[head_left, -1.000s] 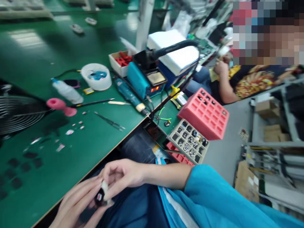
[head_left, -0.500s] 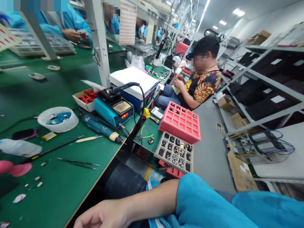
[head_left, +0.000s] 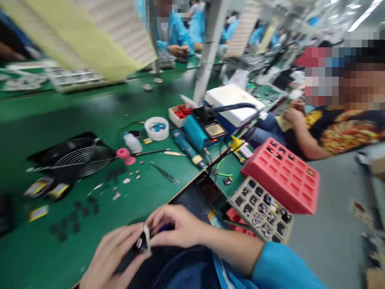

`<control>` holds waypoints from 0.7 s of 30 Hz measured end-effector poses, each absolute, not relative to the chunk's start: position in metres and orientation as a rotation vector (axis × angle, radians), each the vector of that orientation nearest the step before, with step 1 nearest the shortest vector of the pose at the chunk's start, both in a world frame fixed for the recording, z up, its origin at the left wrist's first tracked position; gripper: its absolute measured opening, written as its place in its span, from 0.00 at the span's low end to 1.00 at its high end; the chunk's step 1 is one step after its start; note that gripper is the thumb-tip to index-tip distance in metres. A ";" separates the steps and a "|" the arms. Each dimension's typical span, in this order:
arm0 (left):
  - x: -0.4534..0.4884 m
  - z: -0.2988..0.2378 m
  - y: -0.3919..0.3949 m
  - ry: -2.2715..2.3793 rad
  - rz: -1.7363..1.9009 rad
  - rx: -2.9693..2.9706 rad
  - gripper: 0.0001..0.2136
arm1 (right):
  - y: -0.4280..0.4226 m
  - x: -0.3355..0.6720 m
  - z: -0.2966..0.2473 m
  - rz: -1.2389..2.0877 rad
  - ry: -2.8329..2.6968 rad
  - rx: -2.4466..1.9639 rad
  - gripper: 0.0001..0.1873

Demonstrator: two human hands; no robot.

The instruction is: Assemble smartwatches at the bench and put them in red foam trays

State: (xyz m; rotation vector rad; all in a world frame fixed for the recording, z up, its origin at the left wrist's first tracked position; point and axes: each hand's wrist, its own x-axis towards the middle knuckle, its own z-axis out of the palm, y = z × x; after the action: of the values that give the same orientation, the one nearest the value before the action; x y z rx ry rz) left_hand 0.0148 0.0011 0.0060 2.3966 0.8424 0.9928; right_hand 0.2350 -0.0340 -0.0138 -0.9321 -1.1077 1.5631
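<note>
Near the front edge of the green table (head_left: pixel 120 104), both hands meet around a small black part with a pale edge (head_left: pixel 143 241); its exact kind is blurred. My left hand (head_left: pixel 116 251) pinches it from the left, thumb below and fingers above. From the other side, my right hand (head_left: pixel 177 226) grips its pale edge between thumb and fingers. Beyond the hands lie several small black pads (head_left: pixel 73 216) and black tweezers (head_left: pixel 165 172). A small yellow-and-white piece (head_left: pixel 38 213) lies at the left.
A soldering station (head_left: pixel 200 132), electric screwdriver (head_left: pixel 188 148) and white bowl (head_left: pixel 156 128) stand farther back. A round-grilled fan (head_left: pixel 84 156) lies left. At right are a pink foam tray (head_left: pixel 282 172) and a compartment tray of small parts (head_left: pixel 260 210). A co-worker (head_left: pixel 331 132) sits close behind them.
The view has swung left and down. My left hand has come into view, and my right hand, earlier low at the frame edge, is now with it on the small black part.
</note>
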 end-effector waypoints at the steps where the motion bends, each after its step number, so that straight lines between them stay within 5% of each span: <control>1: 0.011 0.012 0.004 0.913 0.936 2.437 0.17 | -0.028 0.248 -0.001 1.304 -1.301 -1.090 0.25; 5: 0.003 0.019 0.025 1.014 0.747 2.492 0.17 | 0.011 0.285 0.015 0.438 -1.768 -1.635 0.14; 9: 0.002 0.012 0.020 1.152 0.589 2.357 0.28 | 0.042 0.292 0.005 0.110 -2.020 -1.919 0.12; 12: 0.011 0.003 0.003 1.453 0.709 2.272 0.30 | 0.056 0.296 0.003 0.178 -2.061 -2.005 0.08; 21: 0.019 -0.005 -0.011 1.394 0.874 2.213 0.10 | 0.039 0.290 0.003 1.008 -1.384 -1.502 0.15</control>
State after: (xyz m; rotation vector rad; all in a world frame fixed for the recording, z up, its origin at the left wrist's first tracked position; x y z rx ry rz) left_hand 0.0191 -0.0110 -0.0049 2.2126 1.3940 0.8742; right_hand 0.2902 0.0390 0.0025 -1.5020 -1.3839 1.0084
